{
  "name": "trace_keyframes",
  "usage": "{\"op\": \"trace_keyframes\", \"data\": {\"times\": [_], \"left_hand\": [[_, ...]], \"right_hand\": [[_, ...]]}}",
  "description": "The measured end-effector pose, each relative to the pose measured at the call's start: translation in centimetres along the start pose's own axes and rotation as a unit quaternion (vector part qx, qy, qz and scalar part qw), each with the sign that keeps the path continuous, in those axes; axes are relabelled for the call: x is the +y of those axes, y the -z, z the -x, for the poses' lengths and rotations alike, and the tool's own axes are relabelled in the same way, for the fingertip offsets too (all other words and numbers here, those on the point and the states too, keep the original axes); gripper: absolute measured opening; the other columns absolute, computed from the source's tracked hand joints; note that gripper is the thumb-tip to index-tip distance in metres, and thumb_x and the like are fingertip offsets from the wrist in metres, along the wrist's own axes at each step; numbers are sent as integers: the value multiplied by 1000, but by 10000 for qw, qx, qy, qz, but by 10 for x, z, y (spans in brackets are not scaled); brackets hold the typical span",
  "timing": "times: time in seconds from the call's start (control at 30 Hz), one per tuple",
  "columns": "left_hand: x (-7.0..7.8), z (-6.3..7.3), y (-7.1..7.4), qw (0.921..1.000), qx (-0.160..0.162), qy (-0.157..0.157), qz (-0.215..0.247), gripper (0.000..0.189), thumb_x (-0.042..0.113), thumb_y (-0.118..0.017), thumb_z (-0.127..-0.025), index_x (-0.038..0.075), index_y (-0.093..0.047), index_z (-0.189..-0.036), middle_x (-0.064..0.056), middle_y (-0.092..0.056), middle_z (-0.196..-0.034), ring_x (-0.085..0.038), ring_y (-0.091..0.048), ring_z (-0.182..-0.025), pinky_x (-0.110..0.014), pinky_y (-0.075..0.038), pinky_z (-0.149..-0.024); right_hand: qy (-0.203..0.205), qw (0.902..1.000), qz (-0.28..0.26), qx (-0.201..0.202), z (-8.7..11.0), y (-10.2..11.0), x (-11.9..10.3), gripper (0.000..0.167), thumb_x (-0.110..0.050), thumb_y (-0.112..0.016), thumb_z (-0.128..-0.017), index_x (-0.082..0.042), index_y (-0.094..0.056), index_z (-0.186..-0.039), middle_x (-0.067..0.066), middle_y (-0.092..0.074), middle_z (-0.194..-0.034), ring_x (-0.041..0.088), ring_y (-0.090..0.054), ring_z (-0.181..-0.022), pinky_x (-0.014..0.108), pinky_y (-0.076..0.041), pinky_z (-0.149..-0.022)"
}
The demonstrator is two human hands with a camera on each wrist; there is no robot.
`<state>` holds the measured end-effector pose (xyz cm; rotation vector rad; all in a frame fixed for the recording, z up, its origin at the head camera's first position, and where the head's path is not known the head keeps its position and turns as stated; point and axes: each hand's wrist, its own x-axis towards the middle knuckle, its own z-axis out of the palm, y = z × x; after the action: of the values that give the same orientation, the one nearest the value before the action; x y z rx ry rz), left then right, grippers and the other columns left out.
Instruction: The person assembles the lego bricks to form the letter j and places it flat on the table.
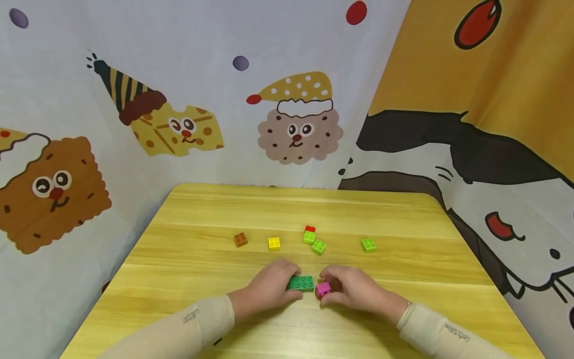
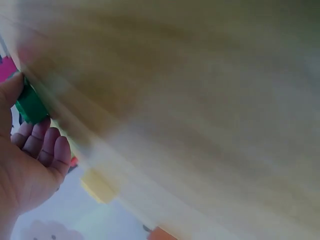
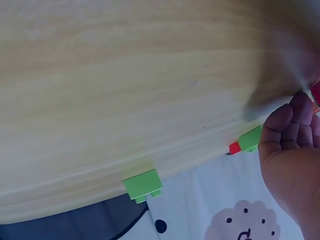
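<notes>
Near the front middle of the table, my left hand (image 1: 275,284) pinches a long dark green toy brick (image 1: 301,283) between thumb and fingers, its studs facing up. The same green brick (image 2: 32,105) shows in the left wrist view, with the thumb at one end and fingertips at the other. Just to its right, a small magenta brick (image 1: 323,289) is held between the thumb and fingers of my right hand (image 1: 354,286). A narrow gap separates the two bricks. In the right wrist view the right hand (image 3: 290,145) hides most of what it holds.
Beyond the hands lie a brown brick (image 1: 240,239), a yellow brick (image 1: 274,244), a red brick (image 1: 310,229) touching a lime brick (image 1: 309,237), another lime brick (image 1: 319,247) and a third lime brick (image 1: 368,245). A printed curtain (image 1: 224,169) hangs behind the wooden table (image 1: 202,209).
</notes>
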<state>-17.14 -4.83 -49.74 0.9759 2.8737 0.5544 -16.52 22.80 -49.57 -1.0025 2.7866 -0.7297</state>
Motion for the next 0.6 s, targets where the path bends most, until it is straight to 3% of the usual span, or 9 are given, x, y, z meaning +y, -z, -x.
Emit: {"op": "trace_keyframes", "data": {"times": [0.3,0.43,0.6], "left_hand": [[-23,-5,5,9984,239,511,95,47,46,-82,-93,11,-71,-123,-1,-73,-117,-16,-66,-105,-37,-59,-95],[-27,-3,8,9982,171,580,51,60,52,-84,-90,10,-68,-130,-5,-72,-123,-21,-67,-114,-42,-59,-101],[-29,-1,8,9981,123,605,55,62,53,-83,-90,10,-67,-132,-6,-71,-128,-23,-67,-119,-43,-57,-105]], "right_hand": [[-320,9977,-554,-223,0,4,8,65,-59,-81,-88,-13,-68,-132,-5,-77,-111,7,-72,-100,29,-61,-87],[-619,9956,-665,-246,0,9,13,65,-61,-78,-89,-14,-68,-133,-4,-74,-115,9,-69,-100,28,-60,-85],[-782,9951,-587,-128,-1,15,17,67,-64,-77,-88,-14,-68,-133,-4,-73,-114,9,-66,-98,26,-57,-82]]}}
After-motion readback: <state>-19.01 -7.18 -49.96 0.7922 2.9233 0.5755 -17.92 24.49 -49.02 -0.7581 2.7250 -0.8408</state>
